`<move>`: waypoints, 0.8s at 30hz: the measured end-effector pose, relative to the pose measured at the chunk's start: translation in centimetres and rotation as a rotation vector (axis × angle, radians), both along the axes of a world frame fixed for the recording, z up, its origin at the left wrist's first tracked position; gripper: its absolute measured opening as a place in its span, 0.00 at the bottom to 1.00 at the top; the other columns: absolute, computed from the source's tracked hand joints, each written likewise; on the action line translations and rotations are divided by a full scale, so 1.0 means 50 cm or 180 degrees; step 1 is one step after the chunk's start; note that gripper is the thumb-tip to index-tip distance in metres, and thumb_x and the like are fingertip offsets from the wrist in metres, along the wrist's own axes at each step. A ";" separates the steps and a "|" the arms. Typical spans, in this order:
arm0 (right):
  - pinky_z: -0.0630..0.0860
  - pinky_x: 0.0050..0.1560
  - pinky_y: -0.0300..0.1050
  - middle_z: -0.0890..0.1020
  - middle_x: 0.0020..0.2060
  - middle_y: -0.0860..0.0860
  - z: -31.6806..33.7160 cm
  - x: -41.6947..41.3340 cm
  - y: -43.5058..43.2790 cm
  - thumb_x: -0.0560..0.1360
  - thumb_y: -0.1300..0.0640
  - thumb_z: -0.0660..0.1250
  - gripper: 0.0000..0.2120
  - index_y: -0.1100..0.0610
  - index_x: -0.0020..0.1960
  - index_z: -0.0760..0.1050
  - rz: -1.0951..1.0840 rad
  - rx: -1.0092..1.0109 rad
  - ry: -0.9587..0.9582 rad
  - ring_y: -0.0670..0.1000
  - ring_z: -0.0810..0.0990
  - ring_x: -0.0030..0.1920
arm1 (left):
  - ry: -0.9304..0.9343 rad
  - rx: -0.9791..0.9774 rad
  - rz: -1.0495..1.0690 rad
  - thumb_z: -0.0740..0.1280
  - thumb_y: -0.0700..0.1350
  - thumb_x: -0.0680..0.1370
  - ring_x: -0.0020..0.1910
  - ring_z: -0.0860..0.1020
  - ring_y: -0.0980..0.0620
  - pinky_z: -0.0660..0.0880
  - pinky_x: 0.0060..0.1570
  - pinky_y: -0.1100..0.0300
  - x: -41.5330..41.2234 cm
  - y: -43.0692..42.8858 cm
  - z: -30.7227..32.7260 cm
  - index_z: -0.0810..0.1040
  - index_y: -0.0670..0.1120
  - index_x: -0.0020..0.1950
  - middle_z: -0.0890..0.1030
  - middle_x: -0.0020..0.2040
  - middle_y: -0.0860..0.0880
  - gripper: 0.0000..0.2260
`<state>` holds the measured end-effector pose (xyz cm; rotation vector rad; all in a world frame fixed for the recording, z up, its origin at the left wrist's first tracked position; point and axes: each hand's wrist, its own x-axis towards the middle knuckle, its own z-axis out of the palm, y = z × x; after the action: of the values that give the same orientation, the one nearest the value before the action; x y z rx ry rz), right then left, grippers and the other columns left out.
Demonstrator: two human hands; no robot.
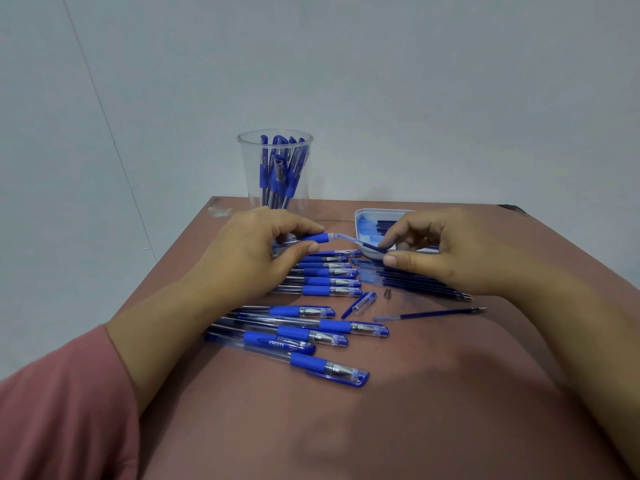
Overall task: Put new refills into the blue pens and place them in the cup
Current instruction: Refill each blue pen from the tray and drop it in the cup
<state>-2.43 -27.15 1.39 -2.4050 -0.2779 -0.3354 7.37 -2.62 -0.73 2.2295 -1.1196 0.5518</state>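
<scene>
Left hand (249,244) pinches pen (316,238) by its blue grip, thumb and fingers. Right hand (440,251) pinches refill (362,242), whose far end meets the pen's open end. Both sit mid-table, above the pen row (322,282). Cup (275,168) far left, holds pens. Tray (363,216) far right. Loose cap (362,303) and tip (388,292) lie near.

Clear glossy plastic cup (275,174), matt brown table (381,427), shiny metal tip (388,293), pink cloth sleeve (59,420).
</scene>
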 end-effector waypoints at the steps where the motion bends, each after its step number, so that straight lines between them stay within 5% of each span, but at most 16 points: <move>1: 0.76 0.47 0.38 0.81 0.37 0.50 0.000 0.000 0.001 0.71 0.54 0.74 0.06 0.44 0.44 0.81 0.0015 -0.0014 0.0008 0.48 0.80 0.41 | 0.0003 0.0013 -0.0002 0.70 0.51 0.75 0.44 0.73 0.69 0.65 0.42 0.74 0.000 0.000 0.000 0.82 0.56 0.57 0.73 0.42 0.70 0.11; 20: 0.75 0.50 0.38 0.81 0.39 0.40 -0.006 0.004 0.030 0.70 0.47 0.73 0.09 0.40 0.50 0.79 0.0158 -0.0443 -0.0063 0.42 0.79 0.45 | 0.0083 0.0181 -0.0412 0.72 0.50 0.73 0.45 0.76 0.63 0.71 0.45 0.68 -0.025 -0.009 -0.001 0.82 0.58 0.56 0.75 0.40 0.68 0.12; 24: 0.72 0.47 0.33 0.79 0.42 0.35 0.001 -0.002 0.006 0.69 0.49 0.74 0.10 0.38 0.44 0.75 -0.0061 -0.0542 -0.0120 0.40 0.77 0.45 | 0.0091 0.0126 -0.0315 0.72 0.49 0.73 0.45 0.74 0.67 0.68 0.44 0.71 -0.023 -0.010 -0.001 0.81 0.59 0.56 0.74 0.39 0.70 0.11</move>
<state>-2.52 -26.84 1.46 -2.5720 -0.3117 -0.3796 6.20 -3.10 -0.77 2.1947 -1.2286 0.4590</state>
